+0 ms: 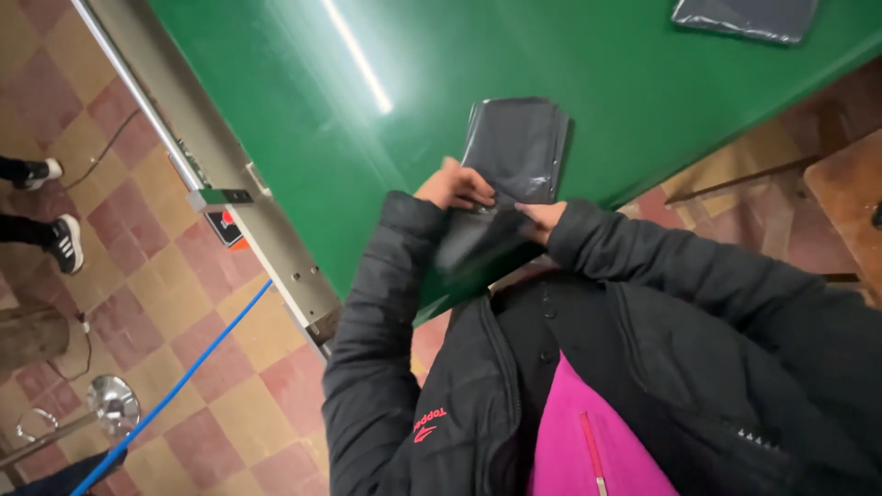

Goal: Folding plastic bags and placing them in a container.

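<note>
A flat dark grey plastic bag [519,147] lies on the green table [303,119] near its edge. My left hand [455,186] grips the bag's near left corner. My right hand [542,216] pinches the bag's near edge from the right, where the plastic folds down over the table edge and looks blurred. Both arms are in black jacket sleeves, and a pink garment shows under the open jacket.
A second dark bag [749,16] lies at the far right of the table. A metal side rail [230,202] runs along the table's left. A blue cable [175,386] crosses the tiled floor. Another person's shoes [60,241] stand at far left. Wooden furniture [850,197] is at right.
</note>
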